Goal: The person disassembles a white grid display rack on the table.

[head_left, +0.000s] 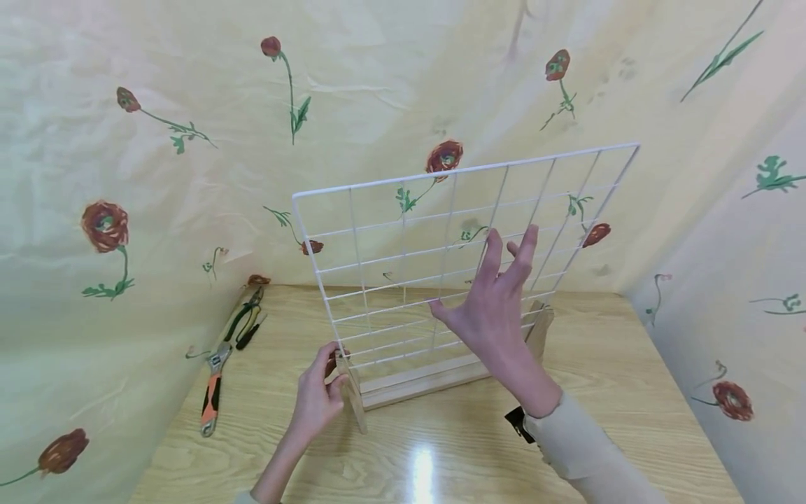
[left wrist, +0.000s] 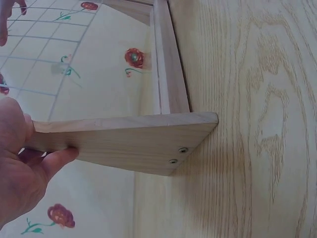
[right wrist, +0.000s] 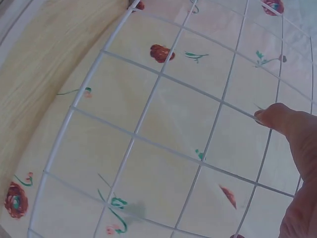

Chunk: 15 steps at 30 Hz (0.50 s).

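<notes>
Now, wire grid (head_left: 446, 249): it was tilted, above the wooden stand (head_left: 422, 389) on our bench (head_left: 352, 469).
Left hand (head_left: 320, 392): we had it clamped on the side panel (left wrist: 133, 144).
Right hand (head_left: 494, 318): its fingers were apart, at the wires.
Grid and panel: probably we were joining these two.
Grid's next move: we judged it called for careful alignment at the panel, with steady support.

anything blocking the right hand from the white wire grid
Nothing visible: the right hand is right at the white wire grid. The adjustable wrench lies clear of both, off to the left.
</notes>
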### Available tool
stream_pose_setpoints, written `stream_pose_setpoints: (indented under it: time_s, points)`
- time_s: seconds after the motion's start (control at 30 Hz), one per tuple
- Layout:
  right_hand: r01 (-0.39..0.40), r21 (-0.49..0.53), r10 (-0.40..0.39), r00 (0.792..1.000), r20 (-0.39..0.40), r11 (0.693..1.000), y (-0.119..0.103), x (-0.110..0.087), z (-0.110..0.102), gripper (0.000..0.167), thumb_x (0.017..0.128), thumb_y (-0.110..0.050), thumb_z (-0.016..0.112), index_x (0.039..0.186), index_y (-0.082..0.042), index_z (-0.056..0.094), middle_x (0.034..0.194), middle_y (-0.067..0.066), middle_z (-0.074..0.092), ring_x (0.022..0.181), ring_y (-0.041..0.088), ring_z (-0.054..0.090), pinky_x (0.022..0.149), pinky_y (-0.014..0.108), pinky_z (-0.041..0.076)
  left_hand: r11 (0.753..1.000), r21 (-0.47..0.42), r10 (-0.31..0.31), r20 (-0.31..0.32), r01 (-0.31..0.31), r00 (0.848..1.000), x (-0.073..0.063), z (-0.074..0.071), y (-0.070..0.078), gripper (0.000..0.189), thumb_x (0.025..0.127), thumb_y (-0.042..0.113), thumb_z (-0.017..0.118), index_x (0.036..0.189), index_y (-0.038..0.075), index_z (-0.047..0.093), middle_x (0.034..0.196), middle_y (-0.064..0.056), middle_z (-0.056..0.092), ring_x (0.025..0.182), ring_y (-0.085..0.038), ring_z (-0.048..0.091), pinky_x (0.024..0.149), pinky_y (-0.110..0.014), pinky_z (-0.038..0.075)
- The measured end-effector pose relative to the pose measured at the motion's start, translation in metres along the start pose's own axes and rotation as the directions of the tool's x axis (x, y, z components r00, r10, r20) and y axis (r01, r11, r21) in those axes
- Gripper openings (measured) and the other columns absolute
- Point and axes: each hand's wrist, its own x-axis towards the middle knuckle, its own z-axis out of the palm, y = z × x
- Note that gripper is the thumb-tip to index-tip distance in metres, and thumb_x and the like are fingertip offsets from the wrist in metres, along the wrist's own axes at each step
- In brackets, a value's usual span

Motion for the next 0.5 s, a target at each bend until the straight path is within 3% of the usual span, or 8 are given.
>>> stream_pose_setpoints:
  time_s: [0.1,0.33,0.5]
  points:
    - [-0.011,0.010,0.011,1.000,-0.017,1.000,-0.001,0.008,-0.005,0.142,0.047,-0.027,0.101,0.153,-0.006,0.009,0.152,0.036,-0.006,0.127,0.048,0.037,0.069,0.051,0.058,1.000,-0.003,0.003,0.000,-0.003,1.000,0.000,0.001,0.000,0.061,0.075,-0.034,0.059,0.127,-0.003,0.051,0.114,-0.025,0.064,0.110,-0.051,0.060,0.082,-0.043,0.057]
    - [-0.011,0.063,0.015,0.998,-0.061,0.998,-0.008,0.032,-0.018,0.139,0.046,-0.028,0.100,0.152,-0.007,0.012,0.153,0.036,-0.003,0.128,0.042,0.039,0.082,0.052,0.056,1.000,-0.005,0.019,-0.013,-0.019,1.000,0.000,0.002,-0.001,0.062,0.075,-0.034,0.059,0.127,-0.001,0.052,0.115,-0.024,0.063,0.110,-0.052,0.059,0.080,-0.043,0.058]
    - [-0.043,0.076,0.048,0.997,-0.064,0.996,-0.014,0.048,-0.034,0.134,0.048,-0.026,0.100,0.151,-0.007,0.015,0.153,0.038,-0.001,0.127,0.040,0.037,0.075,0.054,0.058,0.998,0.008,0.067,-0.035,-0.067,0.997,0.000,0.005,-0.002,0.064,0.070,-0.038,0.059,0.124,-0.006,0.051,0.108,-0.025,0.064,0.104,-0.054,0.062,0.077,-0.046,0.059]
